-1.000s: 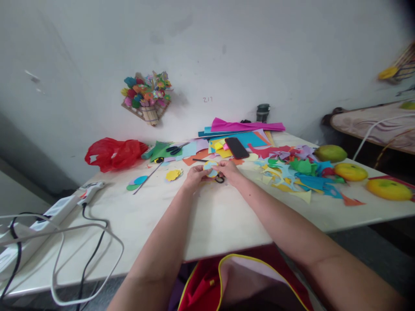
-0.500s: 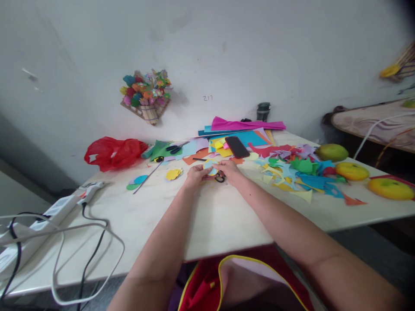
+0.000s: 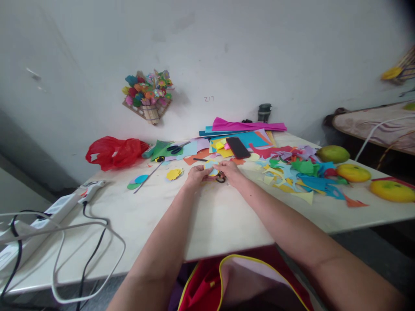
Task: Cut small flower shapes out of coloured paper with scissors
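Between my two hands is a small light-blue and yellow paper cutout [image 3: 212, 168]. My left hand [image 3: 198, 173] pinches its left side, and my right hand [image 3: 229, 169] grips the right side with thumb and fingers closed. Just below the right fingers, the dark handles of a pair of scissors [image 3: 221, 177] show; the rest is hidden. Behind the cutout lies a dark pen-like stick [image 3: 200, 159]. Yellow flower-shaped paper cutouts [image 3: 174, 174] rest to the left of my left hand, with blue, green and purple paper circles [image 3: 140, 179] farther left.
A phone [image 3: 237, 147] lies on coloured paper sheets behind my hands. Paper scraps [image 3: 301, 170] and mangoes [image 3: 353, 172] are on the right. Second scissors [image 3: 175, 148] and a red plastic bag [image 3: 115, 153] sit at the back left. Power strips [image 3: 52, 216] with cables occupy the left edge.
The view has shifted very slightly. Both hands keep hold of the paper cutout in nearly the same place.
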`<state>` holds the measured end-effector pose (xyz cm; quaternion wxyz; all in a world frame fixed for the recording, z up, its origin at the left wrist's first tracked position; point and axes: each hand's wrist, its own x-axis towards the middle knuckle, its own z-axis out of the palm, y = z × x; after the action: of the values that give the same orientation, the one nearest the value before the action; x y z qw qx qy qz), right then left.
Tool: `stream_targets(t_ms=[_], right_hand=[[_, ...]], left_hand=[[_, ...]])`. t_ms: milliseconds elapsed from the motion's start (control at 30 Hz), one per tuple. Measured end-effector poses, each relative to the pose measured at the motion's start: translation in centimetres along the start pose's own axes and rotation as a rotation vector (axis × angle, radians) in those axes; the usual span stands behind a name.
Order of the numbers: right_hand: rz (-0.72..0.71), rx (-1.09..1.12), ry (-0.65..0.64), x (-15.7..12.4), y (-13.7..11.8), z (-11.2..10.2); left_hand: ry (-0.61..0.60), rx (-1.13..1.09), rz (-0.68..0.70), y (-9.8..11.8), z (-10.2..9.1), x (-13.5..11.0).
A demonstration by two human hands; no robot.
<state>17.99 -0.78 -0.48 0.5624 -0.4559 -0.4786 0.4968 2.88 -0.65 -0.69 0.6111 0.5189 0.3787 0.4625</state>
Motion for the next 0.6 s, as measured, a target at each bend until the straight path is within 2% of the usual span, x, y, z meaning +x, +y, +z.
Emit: stream_targets(t_ms=[300,600], right_hand=[[0.0,0.022,-0.087,-0.22,-0.24,-0.17],[-0.032,-0.091,-0.152,-0.43,-0.67,-0.65]], left_hand=[[0.01,-0.03,-0.036,0.61,0.17,-0.46],[-0.038,0.05,-0.048,0.6,-0.11,-0.49]])
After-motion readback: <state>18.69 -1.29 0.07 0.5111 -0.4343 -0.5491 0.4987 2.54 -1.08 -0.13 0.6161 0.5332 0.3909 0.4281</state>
